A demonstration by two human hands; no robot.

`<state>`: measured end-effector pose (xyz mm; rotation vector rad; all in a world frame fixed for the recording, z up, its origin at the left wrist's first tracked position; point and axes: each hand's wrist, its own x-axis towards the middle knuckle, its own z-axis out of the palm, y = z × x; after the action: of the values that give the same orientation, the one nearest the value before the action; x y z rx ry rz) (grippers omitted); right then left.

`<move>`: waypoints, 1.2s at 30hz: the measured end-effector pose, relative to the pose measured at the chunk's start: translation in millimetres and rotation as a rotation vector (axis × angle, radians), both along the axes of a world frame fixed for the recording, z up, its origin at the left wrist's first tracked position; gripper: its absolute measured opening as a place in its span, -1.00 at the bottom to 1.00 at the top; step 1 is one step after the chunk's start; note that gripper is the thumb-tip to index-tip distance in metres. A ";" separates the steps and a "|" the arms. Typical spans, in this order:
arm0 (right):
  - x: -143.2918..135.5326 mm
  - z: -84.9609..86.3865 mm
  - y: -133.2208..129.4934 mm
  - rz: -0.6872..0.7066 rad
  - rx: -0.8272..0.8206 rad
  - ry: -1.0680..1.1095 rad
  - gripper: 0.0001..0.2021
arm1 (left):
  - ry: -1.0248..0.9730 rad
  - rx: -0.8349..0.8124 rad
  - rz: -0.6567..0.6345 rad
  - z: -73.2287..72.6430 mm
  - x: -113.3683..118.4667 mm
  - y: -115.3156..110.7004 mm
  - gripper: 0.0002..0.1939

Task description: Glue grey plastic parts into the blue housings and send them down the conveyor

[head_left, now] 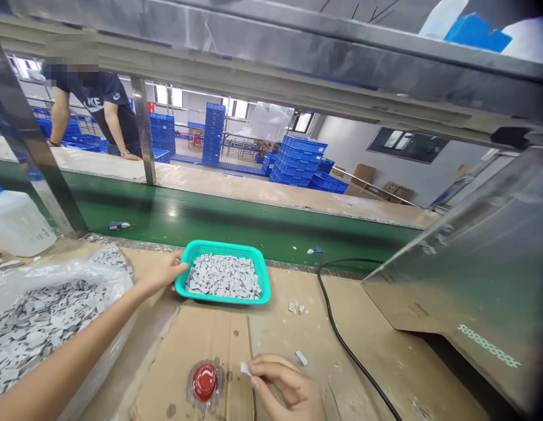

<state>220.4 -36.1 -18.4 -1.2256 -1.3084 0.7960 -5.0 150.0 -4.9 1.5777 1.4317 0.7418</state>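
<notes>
My left hand (167, 271) grips the left rim of a teal plastic basket (266, 280), thumb over the edge. Inside the basket lies a heap of small grey plastic pieces (223, 276). Lower down, my right hand (287, 383) pinches one small light grey plastic piece (245, 369) between thumb and forefinger. Just left of that piece, a round red dome (205, 382) in a clear rim sits on a cardboard sheet (166, 356). Another grey piece (301, 358) lies on the bench above my right hand, and a few more are right of the basket.
A clear plastic bag (122, 292) full of grey pieces lies at left, near a white jug (19, 225). A black cable (342, 339) crosses the bench beside a metal panel (482, 280). Behind runs a green belt (236, 222); a person (100, 105) leans on the far ledge.
</notes>
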 end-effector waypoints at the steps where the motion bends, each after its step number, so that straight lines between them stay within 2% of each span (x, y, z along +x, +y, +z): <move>1: -2.4 3.5 0.2 0.008 0.006 -0.085 -0.91 | -0.008 -0.003 0.006 1.3 -2.1 -0.3 -0.84; 4: -12.0 11.6 -0.9 0.018 -0.010 -0.273 -0.86 | -0.034 -0.001 0.026 5.2 -5.4 -1.2 -0.86; 10: -35.7 13.2 -0.8 0.078 0.077 -0.430 -0.83 | -0.162 -0.016 -0.013 3.5 7.0 -4.4 -0.90; 13: -40.8 10.4 0.3 0.123 0.130 -0.449 -0.81 | -0.223 -0.025 -0.014 -0.3 9.4 -5.7 -0.89; 22: -47.5 5.6 2.6 0.121 0.139 -0.492 -0.78 | -0.356 -0.046 0.005 -12.3 7.2 -3.0 -0.84; 36: -45.9 6.7 2.9 0.201 0.106 -0.538 -0.74 | -0.363 -0.044 0.026 -18.5 6.3 -0.1 -0.83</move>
<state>174.5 -33.1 -11.7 -1.2843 -1.9093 0.5400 1.3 149.9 -23.5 1.3126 1.1942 0.9515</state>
